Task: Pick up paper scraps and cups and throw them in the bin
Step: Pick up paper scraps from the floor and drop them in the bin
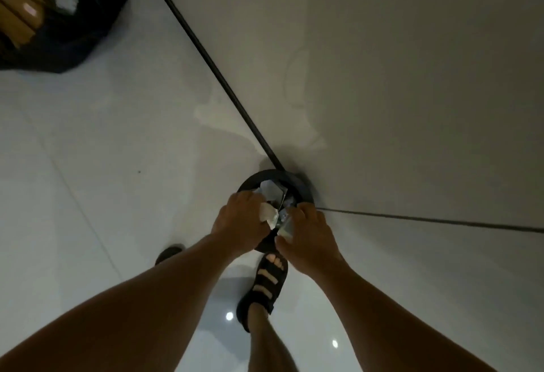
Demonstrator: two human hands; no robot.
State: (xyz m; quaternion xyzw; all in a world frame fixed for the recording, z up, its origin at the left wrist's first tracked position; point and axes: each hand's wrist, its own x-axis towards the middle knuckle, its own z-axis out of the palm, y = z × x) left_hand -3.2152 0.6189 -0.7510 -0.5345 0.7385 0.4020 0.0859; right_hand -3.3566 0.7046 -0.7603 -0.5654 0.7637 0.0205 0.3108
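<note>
**Step in hand:** the drop into the bin.
- Bin (305, 192): black, round, open-topped, on the floor against the edge where the floor meets the wall. Pale crumpled paper already lies inside.
- Left hand (238, 220): over the bin's near rim, fingers curled round a white paper scrap (267, 213).
- Right hand (310, 231): just beside the left, fingers wrapped round what looks like a clear cup (285, 229), also above the bin mouth.
- Sandal (269, 280): black, strapped, toe at the bin's near side. Whether it works a pedal cannot be told.
- Black bag (82, 27): well apart, toward the floor's far left corner, with brown cardboard in it.

**Next move, as judged:** both hands need only loosen over the opening, keeping the items inside the rim.

**Writing, brands, labels:** none readable.
</note>
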